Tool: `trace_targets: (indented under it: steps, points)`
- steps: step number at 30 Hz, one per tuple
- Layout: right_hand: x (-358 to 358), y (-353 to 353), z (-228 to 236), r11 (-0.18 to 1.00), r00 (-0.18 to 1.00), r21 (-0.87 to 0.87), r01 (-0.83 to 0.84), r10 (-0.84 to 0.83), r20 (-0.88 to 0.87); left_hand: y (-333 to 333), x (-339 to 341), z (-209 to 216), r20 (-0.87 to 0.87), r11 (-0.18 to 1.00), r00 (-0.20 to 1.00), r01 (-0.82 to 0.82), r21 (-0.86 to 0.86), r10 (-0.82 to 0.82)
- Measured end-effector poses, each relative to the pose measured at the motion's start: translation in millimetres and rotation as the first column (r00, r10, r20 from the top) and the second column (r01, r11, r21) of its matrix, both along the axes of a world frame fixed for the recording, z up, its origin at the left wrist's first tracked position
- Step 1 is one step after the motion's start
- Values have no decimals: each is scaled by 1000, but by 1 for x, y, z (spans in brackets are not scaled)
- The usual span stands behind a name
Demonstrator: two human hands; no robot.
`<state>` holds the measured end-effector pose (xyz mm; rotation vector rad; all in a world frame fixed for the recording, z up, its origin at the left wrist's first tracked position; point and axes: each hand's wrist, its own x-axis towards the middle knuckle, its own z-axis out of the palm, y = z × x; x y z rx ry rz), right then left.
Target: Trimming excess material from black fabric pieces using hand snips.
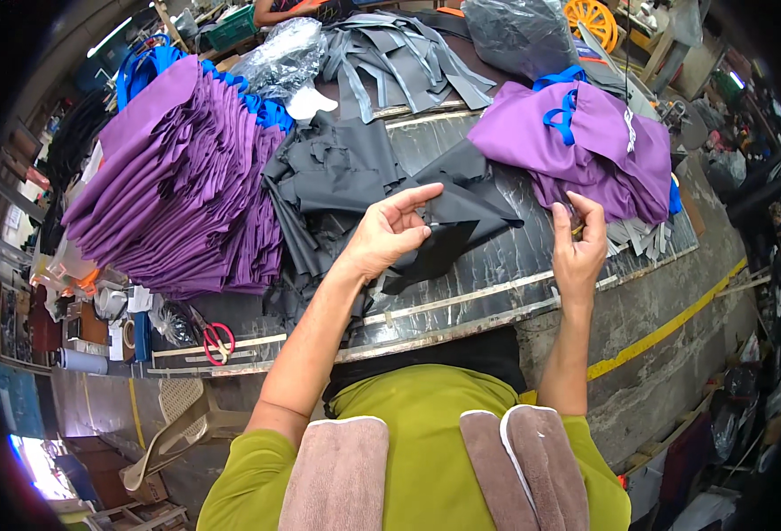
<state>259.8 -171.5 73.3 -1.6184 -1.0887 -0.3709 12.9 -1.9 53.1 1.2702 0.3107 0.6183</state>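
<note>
My left hand [389,237] is over the middle of the table, its thumb bent against a piece of black fabric [448,246] and its index finger stretched out above. The fabric's folded end hangs just past the thumb. Nearby, more black fabric pieces [333,168] lie in a loose heap. My right hand [579,252] is raised at the right, thumb and index finger curled toward each other. A small dark and yellowish thing shows between them, too small to name. Behind that hand sits a bunched purple fabric bag [616,173] with blue handles [560,119].
A tall stack of purple bags [178,186] fills the table's left side. Red-handled scissors [217,341] lie near the front edge. Grey strips [399,57] and a dark plastic-wrapped bundle [519,35] are at the back. A beige plastic chair [178,425] stands on the floor at left.
</note>
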Motion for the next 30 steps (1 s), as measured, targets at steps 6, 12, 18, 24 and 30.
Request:
trace_targets:
  steps: [6, 12, 18, 24, 30]
  points:
    - [-34, 3, 25, 941, 872, -61, -334, 333, 359, 0, 5, 8, -70, 997, 996, 60, 49, -57]
    - [-50, 15, 29, 903, 702, -258, -344, 429, 568, -9, 10, 22, -114, 984, 984, 146, 104, -134]
    - [-52, 22, 22, 897, 666, -291, -333, 442, 601, -7, 8, 24, -122, 979, 977, 184, 92, -172]
    - [-52, 25, 15, 893, 633, -321, -316, 450, 629, -4, 9, 19, -126, 971, 969, 224, 88, -212]
    - [-48, 26, 15, 891, 735, -318, -324, 449, 508, -2, 4, 19, -115, 975, 971, 216, 53, -209]
